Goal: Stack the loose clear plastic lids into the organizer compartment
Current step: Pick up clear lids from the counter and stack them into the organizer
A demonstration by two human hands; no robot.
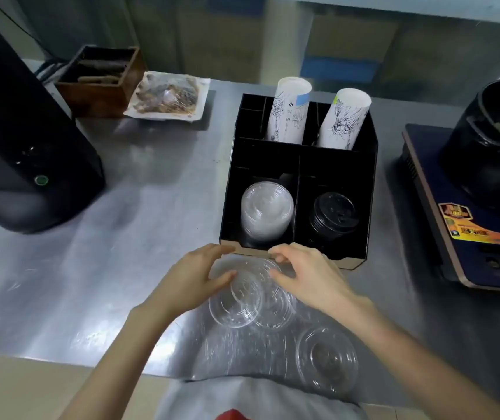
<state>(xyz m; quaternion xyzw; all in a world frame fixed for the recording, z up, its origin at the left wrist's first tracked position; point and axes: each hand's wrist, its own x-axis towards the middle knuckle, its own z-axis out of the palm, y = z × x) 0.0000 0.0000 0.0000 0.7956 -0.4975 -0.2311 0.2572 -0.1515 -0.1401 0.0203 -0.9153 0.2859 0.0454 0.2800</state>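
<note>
The steel counter (158, 213) lies open from 9 to 11 o'clock of the hands — bare metal up to the black machine (27, 140) at far left. At 12 o'clock the black organizer (370, 189) blocks the way forward; its front is open, but the left front compartment already holds a stack of clear lids (266, 211), with room only above that stack, and the right one holds black lids (333, 214). Two paper cup sleeves (288, 112) rise from the rear compartments. At 2 o'clock a cooker with a dark pot (491, 140) closes off the right. Loose lids (327, 363) crowd the near counter at 5 o'clock — the left hand (194, 280) and right hand (309, 277) flank more of them.
</note>
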